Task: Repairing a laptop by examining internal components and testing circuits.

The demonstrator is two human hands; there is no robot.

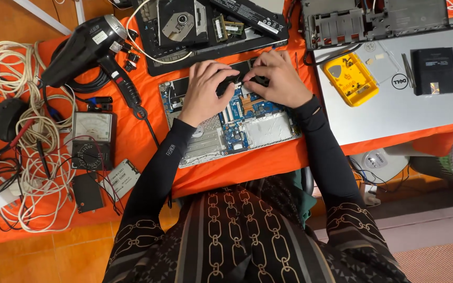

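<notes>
Nearest the camera, a patterned garment with chain motifs and two black sleeves are seen, reaching out over an orange-covered surface. Just beyond the near edge lies an opened laptop base, its blue circuit board and silver frame exposed. Both hands are set on its far part: the left hand is curled, fingers pressed down on a black part at the far edge of the board, and the right hand is bent over the same part, fingertips pinching it from the right. Whether the part is being lifted or pushed cannot be told.

A slip is judged possible here: if the part is forced at an angle, a connector or thin cable on the board could be bent or torn, and the bare board could be scratched by fingernails.

To the left, an analogue meter, a black hot-air gun and a tangle of white cables are spread about. To the right, on a closed silver laptop, a yellow tray is seen, holding what look like small picks and bits; a black drive lies beside it. Farthest off, a black laptop shell is used as a holder: an optical drive and memory sticks rest in it.
</notes>
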